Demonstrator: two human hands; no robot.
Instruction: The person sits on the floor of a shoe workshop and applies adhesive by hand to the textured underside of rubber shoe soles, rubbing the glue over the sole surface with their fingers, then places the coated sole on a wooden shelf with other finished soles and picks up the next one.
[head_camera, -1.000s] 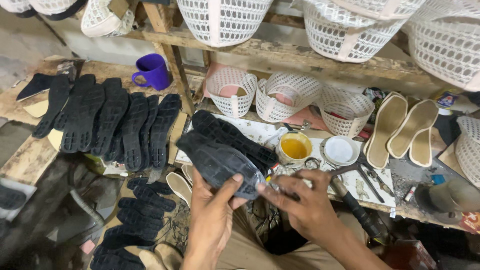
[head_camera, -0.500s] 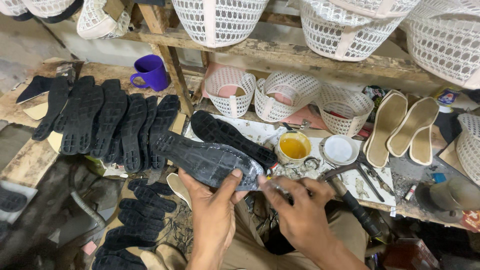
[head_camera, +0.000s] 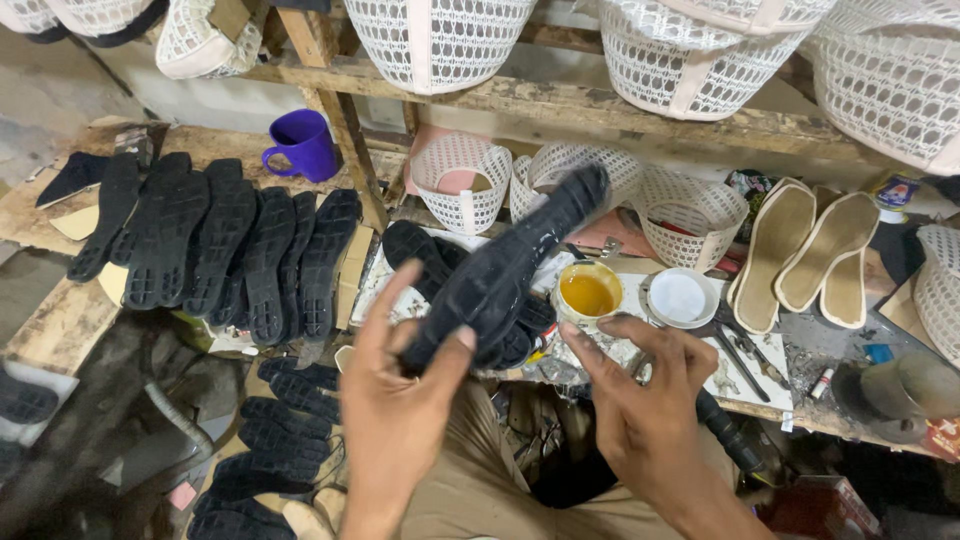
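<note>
Black treaded rubber shoe sole (head_camera: 505, 268), glue-wet and a second ago flat between both hands, now tilts up over the yellow glue tin (head_camera: 588, 293), pinched at its lower end by your left hand (head_camera: 395, 410), your right hand (head_camera: 645, 405) off it, open, empty.

Your left hand (head_camera: 395, 405) is rising from the lower edge of the view, back toward you, thumb and fingers pinching closed. Your right hand (head_camera: 640, 400) is hovering just beside it, fingers spread and loosely curled, gripping nothing, forearm angling in from the lower right.
</note>
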